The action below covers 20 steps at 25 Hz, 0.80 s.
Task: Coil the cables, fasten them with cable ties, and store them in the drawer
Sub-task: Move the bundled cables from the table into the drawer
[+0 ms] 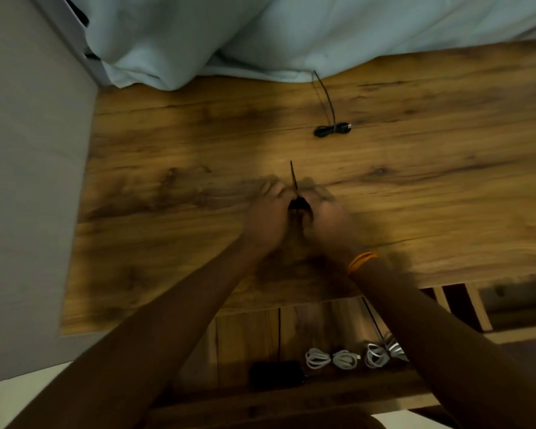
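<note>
Both gripping: left hand [268,216] and right hand [324,218] are curling round coil [299,206] between them; tie [293,176] is pointing straight away, midway between both.

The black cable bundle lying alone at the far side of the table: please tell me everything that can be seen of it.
The black cable bundle is a thin dark cord coiled into a small elongated bunch, pinched at its middle. A short plug end sticks out on its right. A long thin black strand, perhaps a tie's tail, runs from the middle to the pale blue cloth. It lies flat on the wooden table; nothing else touches it.
</note>
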Tool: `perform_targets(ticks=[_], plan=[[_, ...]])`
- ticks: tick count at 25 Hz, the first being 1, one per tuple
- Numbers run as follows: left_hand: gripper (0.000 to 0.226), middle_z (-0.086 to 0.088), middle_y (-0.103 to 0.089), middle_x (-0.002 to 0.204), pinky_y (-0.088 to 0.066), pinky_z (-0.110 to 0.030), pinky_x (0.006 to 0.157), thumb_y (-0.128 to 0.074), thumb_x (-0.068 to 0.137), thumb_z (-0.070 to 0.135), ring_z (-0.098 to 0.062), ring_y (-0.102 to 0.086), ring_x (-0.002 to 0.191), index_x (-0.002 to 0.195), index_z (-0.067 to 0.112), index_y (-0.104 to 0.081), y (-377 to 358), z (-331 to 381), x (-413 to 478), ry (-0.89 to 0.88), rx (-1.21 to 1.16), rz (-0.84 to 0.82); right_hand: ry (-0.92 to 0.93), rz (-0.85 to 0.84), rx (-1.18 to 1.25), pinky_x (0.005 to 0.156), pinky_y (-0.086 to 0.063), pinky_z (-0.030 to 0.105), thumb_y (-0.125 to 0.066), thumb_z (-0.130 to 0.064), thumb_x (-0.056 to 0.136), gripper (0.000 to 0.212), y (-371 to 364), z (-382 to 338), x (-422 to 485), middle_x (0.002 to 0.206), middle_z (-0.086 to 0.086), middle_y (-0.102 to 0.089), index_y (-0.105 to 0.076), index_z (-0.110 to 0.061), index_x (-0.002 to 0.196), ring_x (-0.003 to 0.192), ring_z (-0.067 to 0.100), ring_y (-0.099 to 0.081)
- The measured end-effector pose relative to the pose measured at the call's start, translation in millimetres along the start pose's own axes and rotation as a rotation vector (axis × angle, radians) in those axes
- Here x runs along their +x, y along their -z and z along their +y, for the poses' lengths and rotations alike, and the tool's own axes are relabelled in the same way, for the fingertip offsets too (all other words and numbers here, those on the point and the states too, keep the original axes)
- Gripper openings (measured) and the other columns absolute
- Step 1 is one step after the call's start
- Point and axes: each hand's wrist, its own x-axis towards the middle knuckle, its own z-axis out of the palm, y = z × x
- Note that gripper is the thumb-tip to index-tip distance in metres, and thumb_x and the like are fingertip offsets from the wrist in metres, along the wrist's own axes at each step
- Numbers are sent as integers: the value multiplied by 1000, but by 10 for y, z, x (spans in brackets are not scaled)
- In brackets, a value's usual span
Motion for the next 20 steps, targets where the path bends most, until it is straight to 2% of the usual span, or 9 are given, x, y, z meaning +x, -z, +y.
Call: perform_targets(ticks=[3, 7, 10, 12, 14, 17, 18, 20], plan=[[34, -5, -57, 117, -42, -32, 85, -57, 84, 19, -24, -49, 107, 118, 13, -60, -12, 154, -472, -12, 5, -78, -62, -39, 57, 83, -50, 39, -50, -19, 87, 34, -21, -82, -424, 114, 10, -58, -60, -13, 118, 98, 28, -59], [30, -5, -59, 102, -51, -37, 71, -67, 73, 21, -22, -52, 92, 102, 14, -62, -103, 230, -1092, -167, 59, -135, -116, -109, 1, 75, -52, 38, -62, -24, 89, 35, 23, -113, -969, 110, 4, -62, -59, -21, 124, 93, 24, -63], [32, -4, -61, 108, -51, -35, 71, -49, 83, 28, -22, -55, 98, 106, 13, -66, -130, 329, -1432, -184, -48, -132, -134, -275, -15, 81, -53, 37, -67, -32, 85, 47, 101, -85, -1208, 114, 0, -67, -55, -27, 130, 100, 22, -65], [31, -6, -62, 115, -50, -31, 77, -50, 87, 28, -22, -56, 105, 107, 12, -67, -135, 375, -1612, -212, -163, -129, -73, -301, -77, 84, -53, 33, -73, -34, 80, 56, 175, -128, -1358, 115, 1, -68, -55, -28, 133, 101, 22, -66], [23, -5, -63, 112, -45, -28, 77, -56, 87, 26, -20, -56, 101, 102, 12, -68, -187, 375, -1782, -278, -184, -144, 34, -275, -167, 82, -51, 29, -77, -36, 71, 58, 94, -86, -1557, 108, -2, -72, -62, -31, 127, 95, 20, -69], [20, 0, -61, 108, -41, -24, 70, -59, 90, 33, -18, -55, 98, 102, 18, -65, -302, 284, -1953, -279, -137, -229, -105, -407, 37, 99, -46, 34, -56, -46, 79, 54, -70, -46, -1747, 126, -11, -63, -53, -41, 133, 116, 9, -55], [20, 0, -60, 107, -44, -26, 68, -58, 90, 33, -19, -56, 98, 102, 19, -64, -337, 249, -1974, -279, -124, -258, -142, -427, 104, 98, -45, 29, -54, -45, 81, 48, -121, 6, -1783, 124, -13, -63, -56, -39, 129, 114, 3, -54], [26, -3, -59, 109, -48, -30, 68, -51, 89, 31, -24, -58, 100, 107, 17, -62, -417, 200, -1978, -267, -105, -353, -175, -427, 168, 85, -46, 21, -60, -31, 85, 27, -145, 24, -1767, 106, -12, -68, -69, -30, 111, 98, -3, -59]])
